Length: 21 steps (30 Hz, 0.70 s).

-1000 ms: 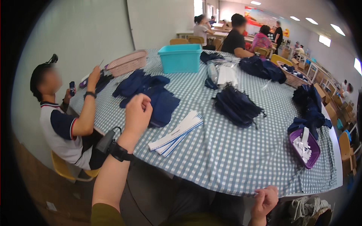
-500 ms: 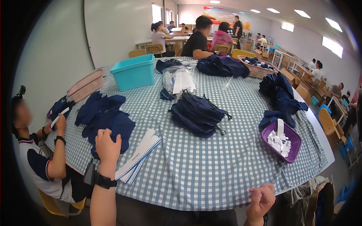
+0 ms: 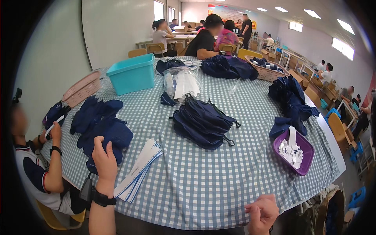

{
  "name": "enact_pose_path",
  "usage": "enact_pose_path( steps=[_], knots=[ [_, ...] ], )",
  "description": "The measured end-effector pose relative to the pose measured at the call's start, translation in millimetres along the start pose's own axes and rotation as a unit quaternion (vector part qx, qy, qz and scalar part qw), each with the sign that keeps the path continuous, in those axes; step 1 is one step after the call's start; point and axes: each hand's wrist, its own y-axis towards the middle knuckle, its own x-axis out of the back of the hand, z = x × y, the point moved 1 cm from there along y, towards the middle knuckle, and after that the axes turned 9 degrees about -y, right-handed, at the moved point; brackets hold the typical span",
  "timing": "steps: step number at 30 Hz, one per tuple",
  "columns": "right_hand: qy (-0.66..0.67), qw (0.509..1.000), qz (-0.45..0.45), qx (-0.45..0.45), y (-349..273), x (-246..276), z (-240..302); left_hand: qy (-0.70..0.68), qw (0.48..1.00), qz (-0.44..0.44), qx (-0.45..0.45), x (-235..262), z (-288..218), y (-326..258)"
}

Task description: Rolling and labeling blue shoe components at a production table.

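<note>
Loosely bent, my left hand [image 3: 105, 158] is at the near edge of a pile of flat navy cloth pieces [image 3: 102, 131]; its thumb stands apart from the fingers, and the fingertips are partly hidden. Just right of it lie white paper strips with blue dotted edges [image 3: 137, 172], fanned out. My right hand [image 3: 263, 211] is curled closed over the table's front edge, with nothing visible in it. Mid-table sits a stack of navy drawstring pouches [image 3: 203, 123] with black cords. A purple tray [image 3: 307, 156] holding white paper scraps [image 3: 290, 152] stands to the right.
At the back left are a turquoise bin [image 3: 131, 76] and a pink basket [image 3: 82, 89]. A clear bag of white strips [image 3: 184, 84] lies behind the pouches. More navy cloth [image 3: 288, 100] is heaped at right. A co-worker [image 3: 35, 172] sits on the left holding a white strip.
My left hand has turned and drawn slightly nearer, its thumb closer to the fingers. My right hand has moved a little left and down. The whole view has shifted slightly.
</note>
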Motion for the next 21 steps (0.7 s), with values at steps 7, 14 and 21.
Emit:
enact_pose_path(
  steps=[7,14,21],
  knots=[
    [0.032,0.999,0.042,-0.002,3,-10,13,0.012,1.0,0.011,0.024,3,12,-3],
    [0.017,0.995,0.062,-0.071,-14,-15,9,-0.033,0.996,0.028,0.076,5,7,-4],
    [-0.006,0.994,0.067,-0.09,-20,-18,3,-0.051,0.997,-0.002,0.057,4,7,-3]
  ],
)
